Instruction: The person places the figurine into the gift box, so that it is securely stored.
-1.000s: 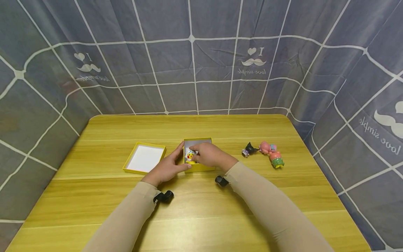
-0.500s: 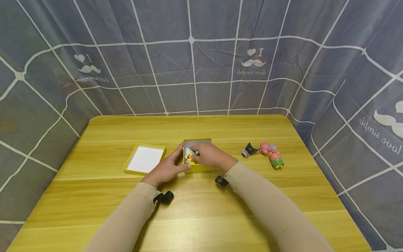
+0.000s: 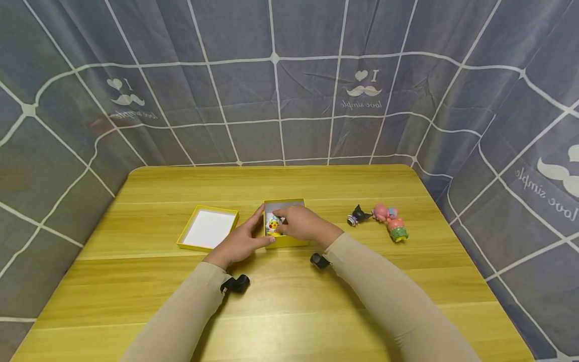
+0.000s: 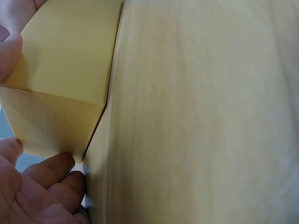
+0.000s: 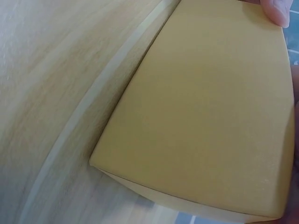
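Observation:
In the head view a yellow box (image 3: pixel 291 242), lidless, stands near the middle of the table. My left hand (image 3: pixel 238 243) holds its front left corner, fingers along the left side and thumb at the front edge. The left wrist view shows those fingers (image 4: pixel 53 170) against the side wall of the box. Inside the box is a small yellow figurine (image 3: pixel 272 225) with red cheeks and a white-and-bluish outer part. My right hand (image 3: pixel 302 222) reaches in over the front wall and pinches it by its right side, hiding part of it.
A yellow box lid (image 3: pixel 209 229) lies inside-up left of the box. To the right lie a black-headed figurine (image 3: pixel 359 214), a pink figurine (image 3: pixel 381 212) and a pink-and-green figurine (image 3: pixel 397 231). Grey checked curtains (image 3: pixel 316 141) surround the wooden table (image 3: pixel 271 311).
Both hands keep the same places on the box and figurine. Only a very slight shift of the view shows.

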The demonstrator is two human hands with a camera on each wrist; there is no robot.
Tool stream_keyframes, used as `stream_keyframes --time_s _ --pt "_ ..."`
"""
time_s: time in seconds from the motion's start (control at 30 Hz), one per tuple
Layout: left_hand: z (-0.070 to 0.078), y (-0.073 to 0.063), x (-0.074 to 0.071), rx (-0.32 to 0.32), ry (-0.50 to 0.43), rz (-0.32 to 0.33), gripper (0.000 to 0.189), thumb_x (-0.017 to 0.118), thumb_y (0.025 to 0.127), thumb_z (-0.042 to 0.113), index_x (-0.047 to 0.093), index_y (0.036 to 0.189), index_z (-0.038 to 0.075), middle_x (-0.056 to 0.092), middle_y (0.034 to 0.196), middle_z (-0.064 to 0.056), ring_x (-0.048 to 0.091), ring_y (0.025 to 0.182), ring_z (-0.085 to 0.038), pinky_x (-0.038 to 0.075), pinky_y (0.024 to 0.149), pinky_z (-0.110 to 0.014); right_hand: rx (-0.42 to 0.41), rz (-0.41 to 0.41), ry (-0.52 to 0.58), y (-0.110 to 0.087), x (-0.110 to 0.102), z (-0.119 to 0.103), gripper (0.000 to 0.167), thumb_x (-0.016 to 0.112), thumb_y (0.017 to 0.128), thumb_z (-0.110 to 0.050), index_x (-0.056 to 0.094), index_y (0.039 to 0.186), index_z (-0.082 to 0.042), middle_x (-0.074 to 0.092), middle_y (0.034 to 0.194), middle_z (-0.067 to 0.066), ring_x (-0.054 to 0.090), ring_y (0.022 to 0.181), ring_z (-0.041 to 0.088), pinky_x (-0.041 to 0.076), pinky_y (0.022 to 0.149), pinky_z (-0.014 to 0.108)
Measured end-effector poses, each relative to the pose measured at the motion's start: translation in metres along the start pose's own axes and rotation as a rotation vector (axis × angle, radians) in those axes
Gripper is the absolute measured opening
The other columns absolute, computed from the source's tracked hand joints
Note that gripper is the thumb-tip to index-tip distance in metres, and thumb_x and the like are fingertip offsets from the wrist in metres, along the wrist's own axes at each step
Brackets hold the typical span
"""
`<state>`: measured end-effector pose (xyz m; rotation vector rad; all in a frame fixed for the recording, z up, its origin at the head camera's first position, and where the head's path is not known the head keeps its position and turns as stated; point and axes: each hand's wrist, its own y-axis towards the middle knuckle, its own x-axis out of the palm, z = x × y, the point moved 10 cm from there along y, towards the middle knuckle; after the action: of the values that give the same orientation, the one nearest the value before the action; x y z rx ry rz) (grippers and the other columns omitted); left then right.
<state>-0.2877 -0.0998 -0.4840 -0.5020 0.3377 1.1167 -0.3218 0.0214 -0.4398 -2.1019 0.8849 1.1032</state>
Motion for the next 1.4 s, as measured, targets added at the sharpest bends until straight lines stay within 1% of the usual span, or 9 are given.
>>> stream_keyframes --time_s 0.13,0.3,0.43,0.53,0.6,0.83,1.07,1.3,1.4 --pt "0.002 -0.001 0.0 0.006 0.002 0.001 0.099 0.073 0.097 0.051 0.002 0.166 0.051 0.017 0.177 -0.005 0.019 0.163 -0.032 0.019 0.129 -0.063 -0.013 0.014 0.003 0.0 -0.001 0.0 0.053 0.068 0.105 -0.024 0.055 0.153 -0.006 0.075 0.127 0.006 0.066 0.084 0.009 0.055 0.081 0.028" --pt "0.002 -0.001 -0.001 0.002 0.01 0.004 0.099 0.073 0.097 0.051 0.002 0.167 0.049 0.018 0.176 -0.007 0.02 0.163 -0.033 0.019 0.129 -0.063 0.005 0.01 0.013 -0.002 -0.002 0.0 0.056 0.068 0.105 -0.026 0.053 0.154 -0.005 0.07 0.138 0.01 0.068 0.09 0.013 0.057 0.088 0.032" --pt "0.001 -0.001 0.0 0.004 0.012 0.003 0.1 0.073 0.097 0.051 0.002 0.167 0.048 0.019 0.176 -0.008 0.02 0.163 -0.032 0.02 0.13 -0.061 0.015 0.005 0.034 -0.004 -0.004 0.0 0.057 0.068 0.105 -0.026 0.052 0.155 -0.005 0.067 0.145 0.011 0.071 0.113 0.018 0.058 0.1 0.037" --pt "0.0 0.0 0.001 0.005 0.007 -0.004 0.1 0.072 0.098 0.052 0.001 0.167 0.048 0.019 0.176 -0.008 0.019 0.163 -0.031 0.019 0.13 -0.061 -0.007 0.015 0.041 -0.004 -0.005 0.002 0.056 0.068 0.105 -0.025 0.053 0.155 -0.006 0.064 0.148 0.011 0.069 0.125 0.024 0.056 0.107 0.041" --pt "0.0 0.001 0.001 0.006 0.003 -0.007 0.1 0.072 0.097 0.052 0.001 0.168 0.047 0.019 0.176 -0.008 0.019 0.163 -0.031 0.02 0.13 -0.061 -0.013 0.026 0.051 -0.005 -0.006 0.003 0.055 0.067 0.105 -0.025 0.053 0.155 -0.006 0.061 0.152 0.011 0.067 0.129 0.026 0.055 0.109 0.043" --pt "0.002 0.0 0.0 0.0 0.005 0.004 0.102 0.074 0.096 0.053 0.003 0.168 0.046 0.023 0.175 -0.01 0.023 0.162 -0.032 0.02 0.13 -0.061 0.01 0.078 0.075 -0.011 -0.015 0.009 0.054 0.064 0.107 -0.027 0.051 0.157 -0.009 0.06 0.154 0.009 0.065 0.133 0.028 0.054 0.111 0.044" --pt "0.002 0.0 -0.001 0.003 0.01 0.012 0.104 0.075 0.094 0.055 0.003 0.168 0.046 0.025 0.175 -0.01 0.023 0.162 -0.031 0.02 0.13 -0.061 -0.002 0.199 0.077 -0.02 -0.036 0.014 0.049 0.065 0.107 -0.027 0.058 0.151 -0.009 0.066 0.145 0.01 0.067 0.128 0.027 0.055 0.108 0.044" --pt "0.003 0.0 -0.002 0.007 0.011 0.013 0.105 0.075 0.093 0.058 0.002 0.168 0.045 0.025 0.174 -0.012 0.024 0.162 -0.033 0.02 0.13 -0.061 0.029 0.261 0.104 -0.038 -0.062 0.034 0.049 0.063 0.108 -0.027 0.056 0.153 -0.009 0.063 0.15 0.012 0.064 0.132 0.03 0.054 0.109 0.047" --pt "0.004 0.0 -0.001 0.009 0.011 0.013 0.105 0.075 0.093 0.057 0.003 0.168 0.046 0.026 0.175 -0.01 0.024 0.162 -0.031 0.019 0.13 -0.06 0.047 0.281 0.111 -0.045 -0.072 0.045 0.049 0.064 0.107 -0.026 0.056 0.153 -0.008 0.061 0.152 0.012 0.062 0.134 0.033 0.053 0.11 0.048"
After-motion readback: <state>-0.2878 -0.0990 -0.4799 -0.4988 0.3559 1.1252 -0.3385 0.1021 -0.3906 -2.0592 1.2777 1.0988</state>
